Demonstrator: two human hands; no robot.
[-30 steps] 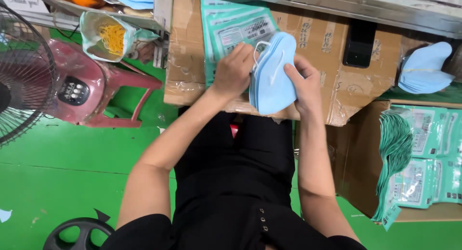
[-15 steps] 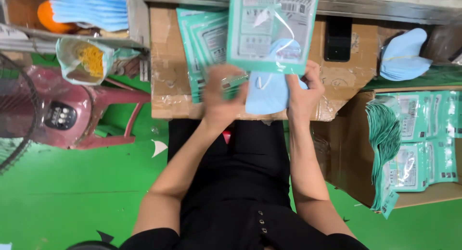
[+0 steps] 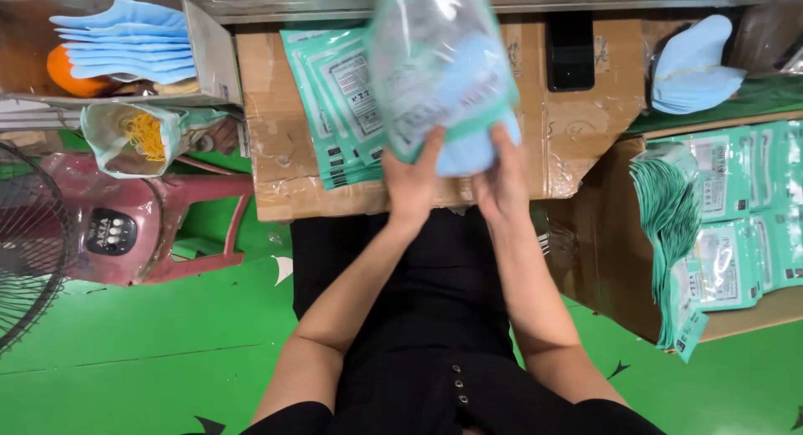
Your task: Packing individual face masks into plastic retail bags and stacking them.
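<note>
Above the cardboard box (image 3: pixel 293 192) that serves as your work surface, you hold a clear-and-teal plastic pouch (image 3: pixel 439 58) upright, its upper part blurred. Your left hand (image 3: pixel 411 180) grips the pouch's lower left edge, thumb up along the front. Your right hand (image 3: pixel 500 177) closes on the lower right corner, where a bundle of light blue face masks (image 3: pixel 468 142) shows at the pouch mouth, partly inside it; whether your fingers press the masks themselves or only the film cannot be told. Both hands are clamped on the pouch, close together, nearly touching.

Flat on the box, just left of your left hand, lies a stack of empty teal pouches (image 3: pixel 335 109). A black phone (image 3: pixel 570 54) rests on the box to the right. At far left a stack of blue masks (image 3: pixel 125 42) sits in an open carton beside a bag of yellow bands (image 3: pixel 138 134). To the right, another carton holds filled teal packs (image 3: pixel 736 226), with more blue masks (image 3: pixel 694 63) above it.
</note>
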